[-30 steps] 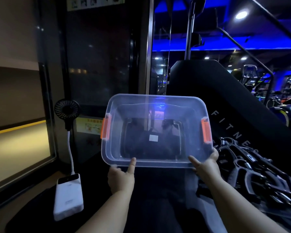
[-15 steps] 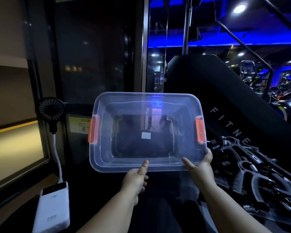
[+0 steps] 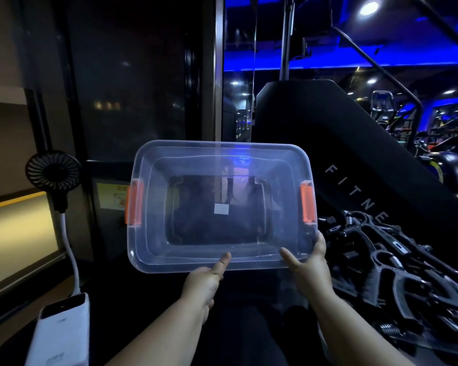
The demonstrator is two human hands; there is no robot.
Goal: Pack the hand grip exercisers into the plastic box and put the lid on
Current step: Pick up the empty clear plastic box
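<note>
The box (image 3: 140, 249) is held up in the air before the person, tilted so that its open side faces the camera. Nothing is seen in it but a small pale label on the bottom. It is gripped along its near rim. The left hand (image 3: 206, 283) holds near the middle with the thumb laid on the rim, its other fingers hidden behind. The right hand (image 3: 311, 268) holds the right near corner, thumb in front and fingers wrapped round the edge.

The box is judged light, with thin, smooth walls that may flex and slip, so the rim is the safest hold. The orange latches (image 3: 307, 202) at the short ends are best left free.

The exercisers (image 3: 397, 273) lie in a black heap low on the right, just beside the right hand. They are judged stiff and heavier, and their springs and handles are likely to tangle, so each is best lifted by one handle.

On the left stand a fan (image 3: 54, 170) and a power bank (image 3: 61, 331). Behind the box rises a padded black machine (image 3: 341, 143). Dark open room is seen below the box, between the forearms, where it could probably be set down.
</note>
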